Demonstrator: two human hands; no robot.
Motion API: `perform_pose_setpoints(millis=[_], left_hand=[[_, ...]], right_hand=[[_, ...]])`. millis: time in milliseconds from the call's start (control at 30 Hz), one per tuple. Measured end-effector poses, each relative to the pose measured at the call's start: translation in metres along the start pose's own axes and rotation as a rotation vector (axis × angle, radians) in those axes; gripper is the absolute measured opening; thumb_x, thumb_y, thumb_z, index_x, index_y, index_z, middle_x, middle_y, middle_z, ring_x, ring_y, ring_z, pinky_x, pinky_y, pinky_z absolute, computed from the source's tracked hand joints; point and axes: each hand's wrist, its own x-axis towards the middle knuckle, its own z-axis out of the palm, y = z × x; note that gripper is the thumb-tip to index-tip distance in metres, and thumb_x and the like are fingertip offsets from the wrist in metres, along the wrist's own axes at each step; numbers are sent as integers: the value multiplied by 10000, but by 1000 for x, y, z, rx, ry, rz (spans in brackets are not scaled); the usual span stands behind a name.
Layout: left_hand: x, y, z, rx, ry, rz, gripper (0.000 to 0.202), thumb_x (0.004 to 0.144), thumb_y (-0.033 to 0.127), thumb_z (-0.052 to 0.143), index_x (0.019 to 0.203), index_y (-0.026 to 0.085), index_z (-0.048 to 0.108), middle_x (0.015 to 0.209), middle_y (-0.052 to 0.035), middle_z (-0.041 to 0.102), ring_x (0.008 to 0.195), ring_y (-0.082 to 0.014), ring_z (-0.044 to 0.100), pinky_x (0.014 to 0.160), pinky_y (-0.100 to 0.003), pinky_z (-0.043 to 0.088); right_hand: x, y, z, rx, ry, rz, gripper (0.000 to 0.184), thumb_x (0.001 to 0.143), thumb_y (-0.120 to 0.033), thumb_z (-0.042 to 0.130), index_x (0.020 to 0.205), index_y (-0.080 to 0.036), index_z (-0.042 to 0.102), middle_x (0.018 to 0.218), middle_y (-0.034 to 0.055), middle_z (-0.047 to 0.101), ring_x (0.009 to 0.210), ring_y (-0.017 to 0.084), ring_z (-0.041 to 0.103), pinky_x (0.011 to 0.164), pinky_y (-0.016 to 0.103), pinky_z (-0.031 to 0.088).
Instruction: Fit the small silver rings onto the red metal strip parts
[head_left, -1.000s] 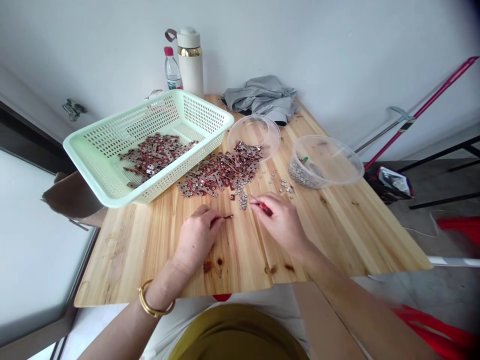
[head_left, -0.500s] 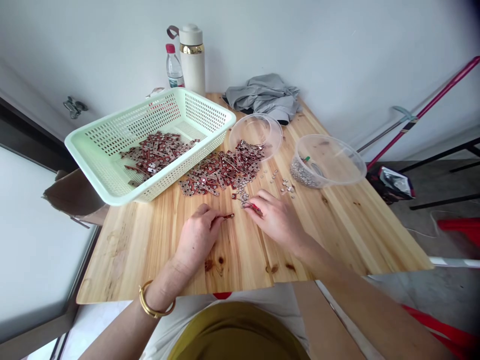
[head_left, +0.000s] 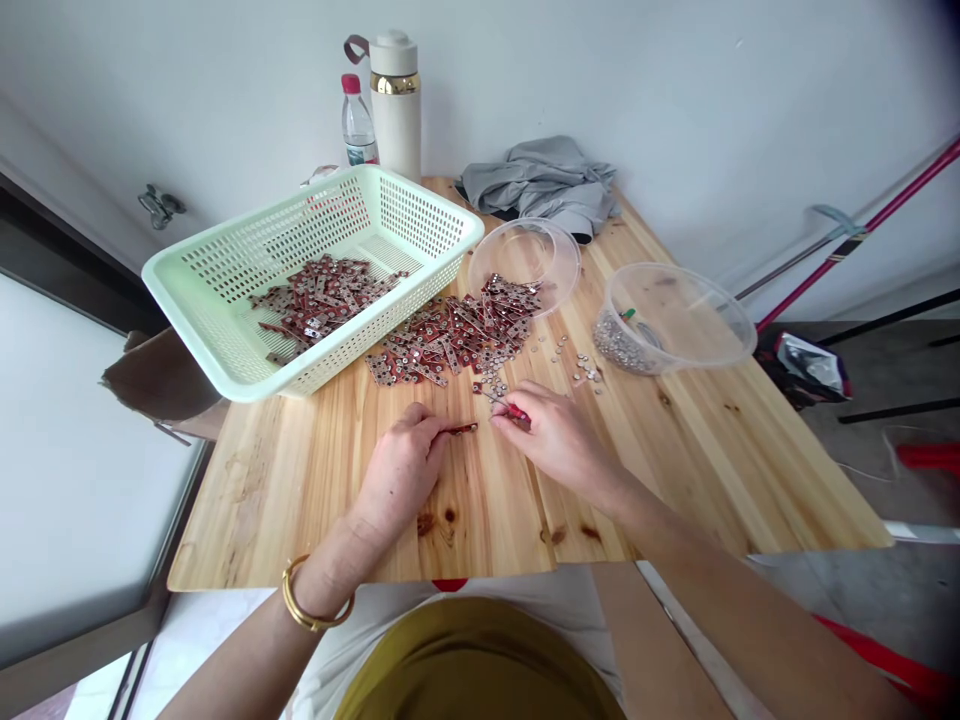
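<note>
My left hand [head_left: 397,460] pinches a narrow red-brown strip [head_left: 465,428] over the pale wooden table [head_left: 480,510]; right hand [head_left: 551,430] grips a thin red-handled metal tool [head_left: 517,411], tip by small round silver pieces [head_left: 493,380]; clear red-capped bottle [head_left: 358,125] label too small to read

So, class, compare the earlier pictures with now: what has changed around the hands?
The right hand, holding the red-handled tool, has moved left, nearer the strip in the left hand. Both hands keep their holds. The left hand, green basket and pile of strips stayed put.
</note>
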Motion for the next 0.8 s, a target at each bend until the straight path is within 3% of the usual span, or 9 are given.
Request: perform_pose_setpoints(millis=[267, 667, 800], left_hand=[[4, 0, -1, 16, -8, 5, 228, 914, 145, 518, 983, 205, 727, 920, -39, 643, 830, -158, 644, 813, -279, 523], [5, -1, 1, 28, -7, -19, 198, 910, 143, 538, 943, 184, 729, 902, -41, 646, 850, -167, 644, 812, -279, 512], [5, 1, 0, 37, -13, -34, 190, 907, 136, 540, 924, 177, 725, 909, -44, 654, 851, -172, 645, 812, -285, 509]], right_hand=[[0, -24, 25, -120, -12, -211, 164, 966, -199, 486, 851, -192, 604, 900, 56, 613, 779, 170, 611, 654, 282, 456], [0, -23, 23, -122, -51, -191, 181, 969, -222, 496, 860, -194, 637, 913, 54, 631, 778, 168, 624, 635, 275, 462], [-6, -21, 16, -18, -54, -197, 185, 983, -220, 470, 965, -212, 654, 946, 52, 653, 807, 167, 642, 695, 284, 497]])
